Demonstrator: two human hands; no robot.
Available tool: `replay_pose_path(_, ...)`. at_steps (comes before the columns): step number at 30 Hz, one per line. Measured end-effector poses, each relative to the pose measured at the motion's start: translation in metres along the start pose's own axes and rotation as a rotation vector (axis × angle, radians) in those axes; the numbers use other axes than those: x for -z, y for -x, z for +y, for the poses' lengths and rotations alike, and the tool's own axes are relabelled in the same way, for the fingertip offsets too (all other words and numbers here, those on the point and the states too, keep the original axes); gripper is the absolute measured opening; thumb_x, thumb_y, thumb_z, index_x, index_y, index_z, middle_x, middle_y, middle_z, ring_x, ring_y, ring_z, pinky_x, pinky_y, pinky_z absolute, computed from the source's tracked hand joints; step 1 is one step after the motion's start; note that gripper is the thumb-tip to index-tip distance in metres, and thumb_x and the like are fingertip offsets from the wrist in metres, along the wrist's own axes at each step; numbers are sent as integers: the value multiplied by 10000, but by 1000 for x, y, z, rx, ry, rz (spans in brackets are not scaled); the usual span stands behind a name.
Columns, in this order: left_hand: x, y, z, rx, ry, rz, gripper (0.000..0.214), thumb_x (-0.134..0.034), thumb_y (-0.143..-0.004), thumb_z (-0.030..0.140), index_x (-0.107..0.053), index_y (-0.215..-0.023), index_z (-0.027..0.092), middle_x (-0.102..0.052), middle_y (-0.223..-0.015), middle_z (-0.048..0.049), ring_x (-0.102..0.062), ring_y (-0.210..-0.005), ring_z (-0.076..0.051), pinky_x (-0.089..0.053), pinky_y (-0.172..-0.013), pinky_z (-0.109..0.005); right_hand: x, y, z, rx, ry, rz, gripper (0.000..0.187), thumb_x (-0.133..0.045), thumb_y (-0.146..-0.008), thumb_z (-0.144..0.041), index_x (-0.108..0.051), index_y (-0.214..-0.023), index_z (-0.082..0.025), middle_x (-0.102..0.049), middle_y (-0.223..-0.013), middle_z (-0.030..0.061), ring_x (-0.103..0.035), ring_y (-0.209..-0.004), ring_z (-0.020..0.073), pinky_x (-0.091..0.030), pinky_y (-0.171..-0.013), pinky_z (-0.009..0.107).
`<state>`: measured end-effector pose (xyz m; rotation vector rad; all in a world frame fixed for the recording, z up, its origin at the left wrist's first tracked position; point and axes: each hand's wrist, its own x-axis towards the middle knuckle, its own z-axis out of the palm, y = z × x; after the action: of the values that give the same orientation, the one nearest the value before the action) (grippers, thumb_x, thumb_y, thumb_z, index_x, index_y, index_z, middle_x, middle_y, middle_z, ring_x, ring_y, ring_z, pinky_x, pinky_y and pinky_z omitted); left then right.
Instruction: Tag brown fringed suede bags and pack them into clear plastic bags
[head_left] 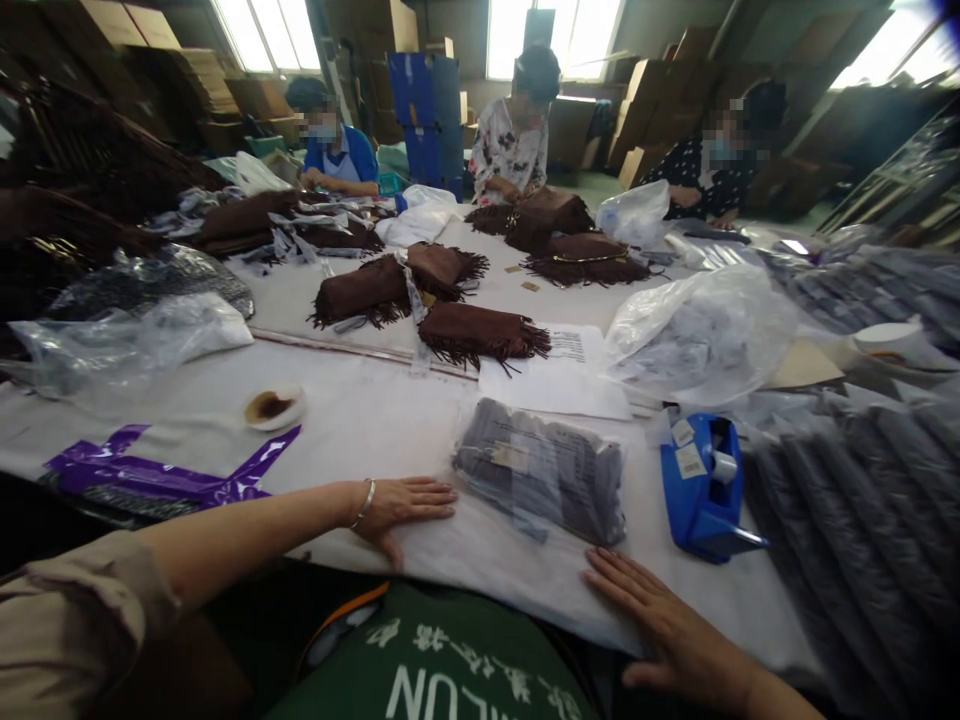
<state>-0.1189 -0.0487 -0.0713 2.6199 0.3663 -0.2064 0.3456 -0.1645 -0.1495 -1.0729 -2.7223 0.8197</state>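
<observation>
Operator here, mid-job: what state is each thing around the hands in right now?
left hand: open, flat on the table, beside the packet
right hand: open, flat on the table, below the packet
grey packet: folded grey goods in clear plastic, lying flat
tape dispenser: blue, tape loaded, untouched
suede piece: brown, fringed, unbagged, lying flat

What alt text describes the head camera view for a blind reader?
The left hand and right hand rest on a white-covered table, either side of a bag of grey fabric, beside a blue tape dispenser. Beyond, three people handle brown fringed pieces.
</observation>
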Motion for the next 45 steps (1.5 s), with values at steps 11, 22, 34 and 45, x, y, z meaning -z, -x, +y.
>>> replay_pose_path(11,-45,-17,-5,270,216,675,447,-300,-958,453,-632,-1109,194,-639,-1152,-91,-543,-1142,-211,-385,-1028,-369,-46,-22,13,-380,-522,684,408,-432,-886,-496,-619,-1161,-260,-604,-1235,50,-513,-1191,248,-373,-1061,431)
replay_pose_path(22,-59,-22,21,909,149,952,452,-306,-945,466,-545,-685,185,-550,-606,0,-536,-592,-146,-401,-634,-270,-52,-64,-25,-786,-205,873,507,-301,-926,-539,-597,-659,-226,-620,-600,17,-588,-575,175,-421,-582,283)
replay_pose_path(34,9,-61,58,445,-359,963,257,-522,-900,248,-562,-1151,206,-575,-1188,-68,-371,-1281,-235,-345,-1071,-419,-52,-71,-28,-692,318,697,442,-238,-928,-281,-632,-1116,-211,-642,-742,64,-503,-481,150,-324,-463,272)
replay_pose_path(45,-14,-122,30,443,-45,725,360,-819,-620,331,-571,-828,171,-530,-1182,-95,-393,-1215,-288,-328,-1070,-467,-43,-74,-35,-881,-210,760,511,-240,-905,-606,-569,-726,-258,-604,-563,2,-586,-569,217,-352,-543,307)
